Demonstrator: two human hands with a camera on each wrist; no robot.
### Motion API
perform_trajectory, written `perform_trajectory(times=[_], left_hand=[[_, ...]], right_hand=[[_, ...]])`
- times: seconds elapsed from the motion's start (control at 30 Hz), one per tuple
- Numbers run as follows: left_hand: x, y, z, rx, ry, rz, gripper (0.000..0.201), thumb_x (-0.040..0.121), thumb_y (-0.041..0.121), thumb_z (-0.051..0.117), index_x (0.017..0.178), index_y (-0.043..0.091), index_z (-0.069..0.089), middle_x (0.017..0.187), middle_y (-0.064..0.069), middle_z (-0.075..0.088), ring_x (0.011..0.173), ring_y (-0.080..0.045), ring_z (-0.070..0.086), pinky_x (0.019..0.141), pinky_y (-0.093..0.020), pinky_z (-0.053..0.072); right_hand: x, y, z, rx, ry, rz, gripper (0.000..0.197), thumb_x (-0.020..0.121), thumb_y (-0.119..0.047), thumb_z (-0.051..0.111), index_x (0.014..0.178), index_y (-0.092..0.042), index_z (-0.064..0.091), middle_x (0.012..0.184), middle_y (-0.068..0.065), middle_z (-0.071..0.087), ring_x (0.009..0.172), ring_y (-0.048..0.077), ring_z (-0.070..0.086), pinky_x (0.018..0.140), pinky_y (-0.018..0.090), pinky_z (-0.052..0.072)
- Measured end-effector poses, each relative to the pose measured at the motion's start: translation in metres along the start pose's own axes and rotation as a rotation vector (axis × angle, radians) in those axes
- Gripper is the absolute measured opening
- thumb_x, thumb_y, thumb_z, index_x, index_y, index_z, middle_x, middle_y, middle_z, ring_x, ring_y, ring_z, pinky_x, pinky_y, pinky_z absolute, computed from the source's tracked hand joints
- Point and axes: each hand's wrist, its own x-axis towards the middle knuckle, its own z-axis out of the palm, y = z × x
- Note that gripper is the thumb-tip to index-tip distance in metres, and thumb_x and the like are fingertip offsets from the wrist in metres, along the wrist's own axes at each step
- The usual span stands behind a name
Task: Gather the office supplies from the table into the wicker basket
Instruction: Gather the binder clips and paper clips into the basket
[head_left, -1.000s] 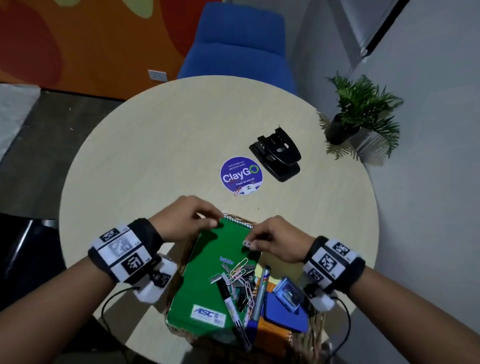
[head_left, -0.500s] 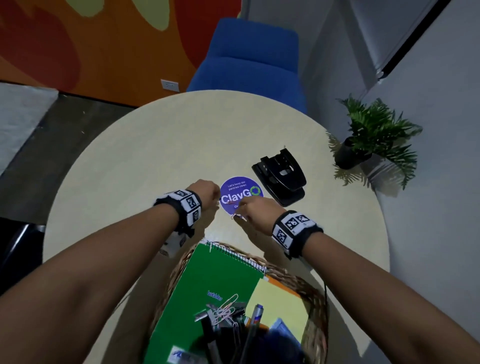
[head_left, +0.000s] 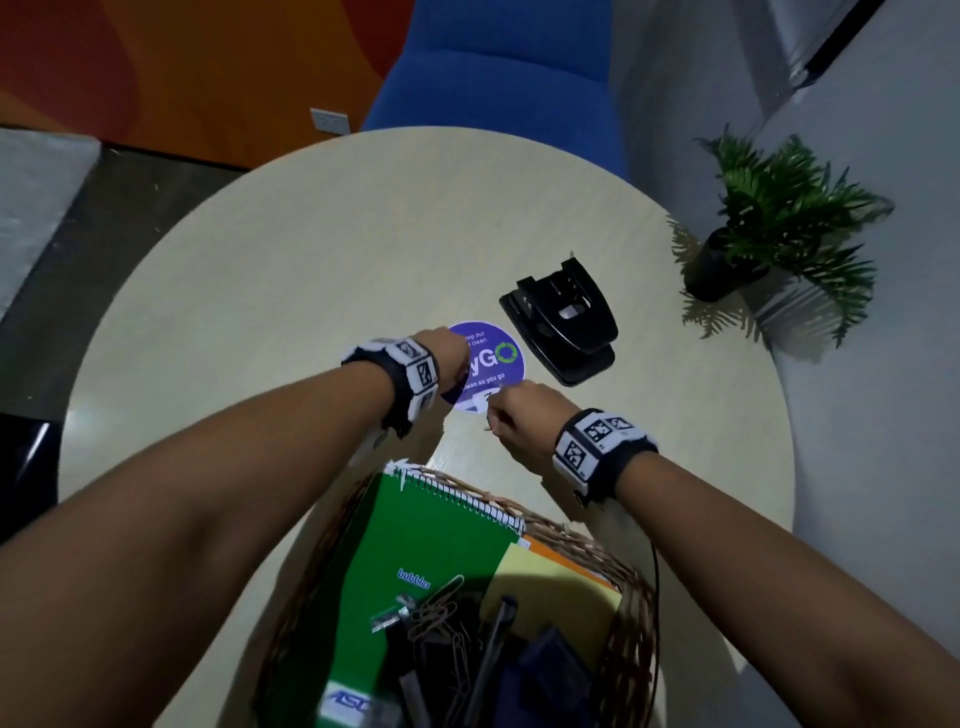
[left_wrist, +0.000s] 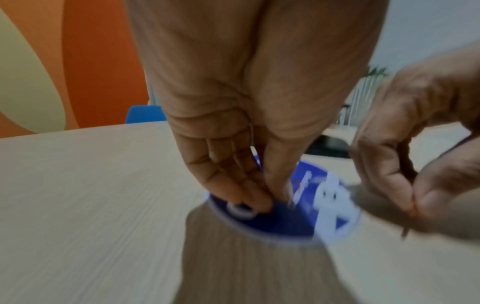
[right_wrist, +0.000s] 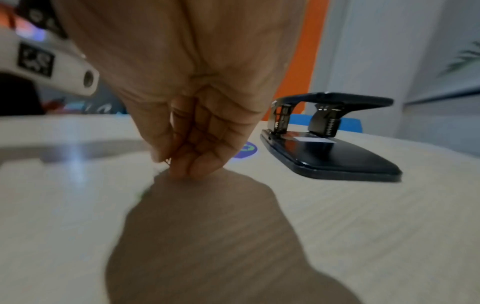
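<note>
The wicker basket stands at the table's near edge and holds a green notebook, paper clips, pens and pads. Both hands reach past it to a round purple sticker. My left hand has its fingertips and thumb drawn together on the sticker and pinches one end of a thin paper clip, which is blurred. My right hand, at the sticker's near edge, has curled fingers that pinch another thin paper clip. A black hole punch sits just right of the sticker.
The round pale wooden table has a blue chair behind it. A potted plant stands beyond its right edge by the wall. The hole punch lies close to my right hand.
Both hands left the notebook in the basket and reached forward to the purple sticker. The right hand has picked a paper clip off it and drawn back slightly.
</note>
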Motion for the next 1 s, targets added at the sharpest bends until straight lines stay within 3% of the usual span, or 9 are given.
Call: perform_trajectory(times=[0.13, 0.27, 0.37, 0.5, 0.63, 0.7, 0.8, 0.9, 1.0], left_hand=[[-0.027, 0.007, -0.025, -0.130, 0.119, 0.114, 0.013, 0.080, 0.014, 0.066, 0.092, 0.014, 0.070, 0.092, -0.007, 0.069, 0.093, -0.029, 0.063, 0.077, -0.032, 0.049], [-0.082, 0.011, -0.032, -0.194, 0.131, 0.288, 0.013, 0.078, 0.009, 0.065, 0.077, 0.020, 0.072, 0.075, 0.004, 0.068, 0.076, -0.016, 0.062, 0.075, -0.029, 0.049], [-0.121, 0.004, -0.013, -0.230, 0.097, 0.355, 0.009, 0.080, 0.013, 0.065, 0.079, 0.019, 0.072, 0.068, 0.010, 0.068, 0.062, -0.001, 0.056, 0.069, -0.024, 0.046], [-0.155, -0.005, 0.022, -0.311, 0.039, 0.372, 0.005, 0.081, 0.020, 0.067, 0.079, 0.022, 0.072, 0.054, 0.020, 0.056, 0.054, 0.011, 0.052, 0.062, -0.020, 0.042], [-0.179, -0.006, 0.055, -0.387, 0.006, 0.344, 0.008, 0.083, 0.020, 0.066, 0.084, 0.022, 0.073, 0.064, 0.019, 0.065, 0.061, 0.009, 0.057, 0.074, -0.024, 0.052], [-0.191, -0.005, 0.067, -0.449, 0.019, 0.320, 0.017, 0.086, 0.019, 0.063, 0.100, 0.022, 0.072, 0.088, 0.011, 0.075, 0.081, 0.001, 0.066, 0.084, -0.024, 0.052], [-0.210, -0.013, 0.082, -0.536, 0.097, 0.250, 0.033, 0.090, 0.021, 0.060, 0.123, 0.024, 0.062, 0.117, 0.011, 0.069, 0.106, -0.003, 0.063, 0.095, -0.020, 0.047], [-0.231, -0.026, 0.093, -0.681, 0.238, 0.160, 0.032, 0.089, 0.021, 0.061, 0.121, 0.025, 0.064, 0.115, 0.014, 0.068, 0.105, 0.003, 0.061, 0.096, -0.020, 0.047], [-0.247, -0.032, 0.099, -0.839, 0.343, 0.095, 0.031, 0.089, 0.017, 0.062, 0.118, 0.030, 0.062, 0.101, 0.019, 0.073, 0.096, 0.009, 0.063, 0.083, -0.007, 0.049]], right_hand=[[-0.020, 0.005, -0.009, 0.325, 0.121, 0.081, 0.012, 0.082, -0.012, 0.055, 0.085, -0.016, 0.066, 0.081, 0.003, 0.071, 0.078, 0.019, 0.065, 0.078, 0.035, 0.056], [-0.047, 0.004, -0.022, 0.353, 0.155, 0.071, 0.015, 0.088, -0.006, 0.057, 0.098, -0.011, 0.067, 0.077, -0.003, 0.063, 0.065, -0.003, 0.056, 0.070, 0.017, 0.043], [-0.068, -0.005, -0.030, 0.307, 0.185, 0.022, 0.011, 0.088, -0.010, 0.059, 0.092, -0.012, 0.069, 0.073, -0.010, 0.061, 0.066, 0.005, 0.055, 0.070, 0.024, 0.044], [-0.093, -0.029, -0.026, 0.235, 0.145, -0.058, 0.009, 0.087, -0.017, 0.060, 0.091, -0.016, 0.068, 0.083, 0.000, 0.072, 0.076, 0.019, 0.063, 0.074, 0.037, 0.053], [-0.112, -0.055, -0.016, 0.291, 0.056, -0.089, 0.011, 0.087, -0.013, 0.058, 0.091, -0.016, 0.068, 0.084, 0.003, 0.073, 0.078, 0.019, 0.065, 0.077, 0.039, 0.053], [-0.120, -0.066, -0.009, 0.377, 0.030, -0.099, 0.012, 0.086, -0.009, 0.058, 0.090, -0.014, 0.068, 0.080, 0.002, 0.073, 0.076, 0.016, 0.068, 0.077, 0.037, 0.055], [-0.131, -0.079, 0.006, 0.453, 0.017, -0.112, 0.016, 0.086, -0.005, 0.054, 0.091, -0.012, 0.068, 0.075, -0.005, 0.069, 0.072, 0.009, 0.068, 0.076, 0.027, 0.056], [-0.142, -0.093, 0.016, 0.470, -0.034, -0.105, 0.017, 0.090, -0.009, 0.054, 0.095, -0.016, 0.069, 0.081, -0.006, 0.072, 0.072, 0.002, 0.066, 0.071, 0.012, 0.050], [-0.138, -0.088, 0.013, 0.328, -0.083, -0.132, 0.016, 0.091, -0.019, 0.056, 0.100, -0.021, 0.068, 0.092, -0.004, 0.074, 0.078, 0.004, 0.065, 0.075, 0.017, 0.051]])
